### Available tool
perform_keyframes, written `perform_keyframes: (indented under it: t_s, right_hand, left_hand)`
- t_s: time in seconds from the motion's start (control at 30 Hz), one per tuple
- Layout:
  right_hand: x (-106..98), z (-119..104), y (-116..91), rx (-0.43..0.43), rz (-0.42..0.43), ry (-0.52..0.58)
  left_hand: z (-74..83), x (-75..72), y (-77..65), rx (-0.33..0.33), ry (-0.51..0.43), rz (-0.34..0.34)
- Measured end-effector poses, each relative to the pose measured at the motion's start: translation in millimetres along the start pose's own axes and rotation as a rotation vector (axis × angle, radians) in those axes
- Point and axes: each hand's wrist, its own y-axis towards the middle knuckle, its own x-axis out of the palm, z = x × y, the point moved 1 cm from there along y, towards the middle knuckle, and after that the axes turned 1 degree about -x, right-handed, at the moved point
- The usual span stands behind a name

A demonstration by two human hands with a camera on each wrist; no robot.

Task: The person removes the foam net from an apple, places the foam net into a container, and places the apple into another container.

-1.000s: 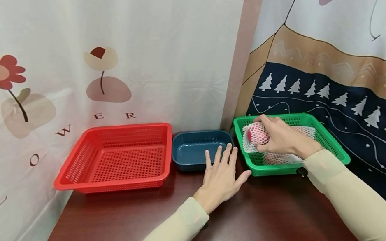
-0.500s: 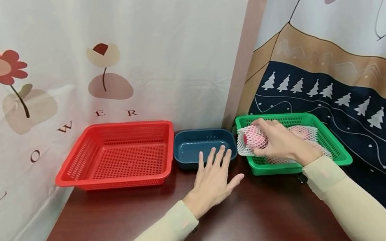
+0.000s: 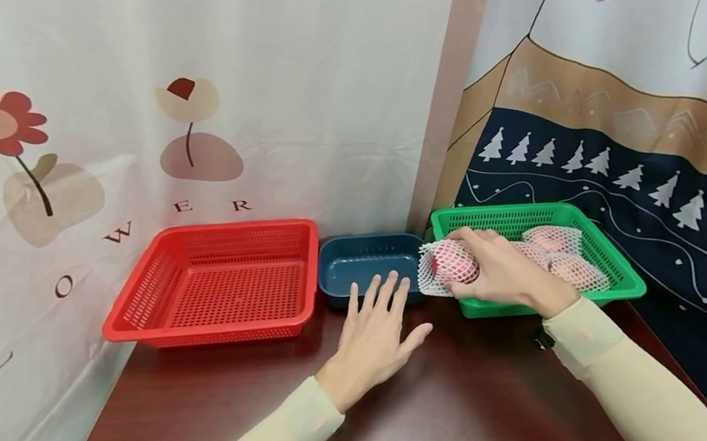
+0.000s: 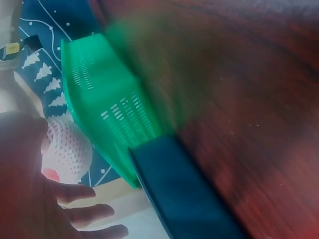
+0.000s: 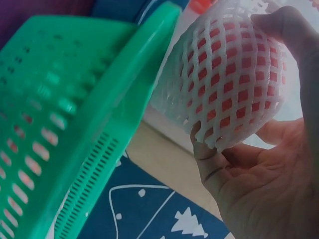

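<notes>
In the head view my right hand (image 3: 505, 270) grips a round red fruit in a white foam net (image 3: 457, 262), raised over the left rim of the green basket (image 3: 613, 246). The right wrist view shows thumb and fingers curled round the netted fruit (image 5: 227, 82), beside the basket wall (image 5: 60, 94). Which kind of fruit it is, the net hides. Several more netted fruits (image 3: 577, 271) lie in the green basket, partly behind my right hand. My left hand (image 3: 371, 340) holds nothing; its fingers are spread straight before the dark blue dish (image 3: 350, 270).
A red basket (image 3: 237, 295) stands left of the blue dish, with the dish between it and the green basket. All three sit at the back of the brown table (image 3: 218, 416). Printed curtains (image 3: 320, 88) hang close behind and at the right.
My right hand has carried the netted fruit left, from inside the green basket to its left rim near the blue dish. My left hand has drawn back a little toward the lower left.
</notes>
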Motion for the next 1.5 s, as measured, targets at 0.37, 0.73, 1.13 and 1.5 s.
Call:
perform_keyframes:
  t_s: [0.37,0.73,1.13,1.5]
  right_hand:
    - [14,-20,-4,-0.012,0.001,0.035]
    - [35,-38,-9,-0.056,0.001,0.06]
    - [63,-54,-15,-0.06,-0.049,0.067]
    - [84,-57,-20,-0.091,-0.065,0.043]
  left_hand:
    - [-16.3,-4.2,-21.6,-0.007,0.015,0.032]
    - [-31.5,-5.9,-40.5,-0.026,0.002,0.026]
    - [-41.5,-5.0,-57.5,-0.01,-0.011,0.08]
    - [-48.9,-2.6,-67.6,-0.017,-0.031,0.079]
